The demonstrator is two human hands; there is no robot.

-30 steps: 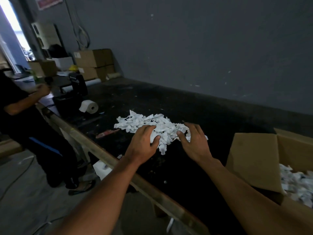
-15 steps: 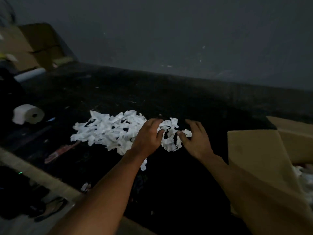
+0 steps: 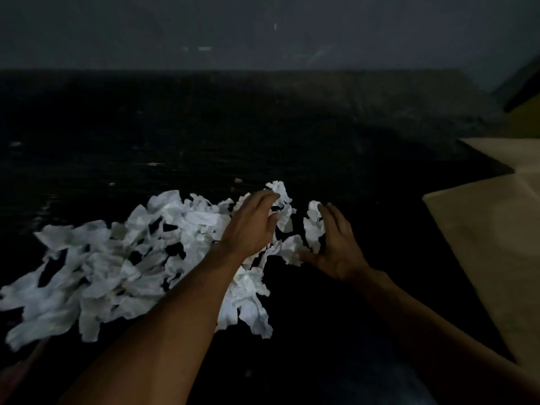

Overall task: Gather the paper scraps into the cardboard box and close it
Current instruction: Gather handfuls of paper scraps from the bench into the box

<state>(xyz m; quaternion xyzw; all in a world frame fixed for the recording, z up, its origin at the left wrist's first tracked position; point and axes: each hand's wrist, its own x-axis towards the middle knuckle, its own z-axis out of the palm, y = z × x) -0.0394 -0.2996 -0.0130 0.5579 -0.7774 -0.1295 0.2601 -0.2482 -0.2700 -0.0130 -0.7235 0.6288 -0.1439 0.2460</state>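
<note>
A wide heap of white paper scraps (image 3: 117, 267) lies on the dark table, spreading to the left. My left hand (image 3: 251, 226) rests palm down on the heap's right end, fingers curled into the scraps. My right hand (image 3: 333, 247) stands on edge facing it, with a small clump of scraps (image 3: 314, 226) pressed between the two hands. The cardboard box (image 3: 491, 247) shows only a tan flap at the right edge; its inside is out of view.
The black table top (image 3: 292, 135) runs back to a grey wall (image 3: 263, 30). A few tiny specks lie on the table behind the heap. The view is dim and slightly blurred.
The view has swung right and closer, so the paper roll and far boxes left the frame. Both hands have closed in on the right end of the heap, bunching scraps between them.
</note>
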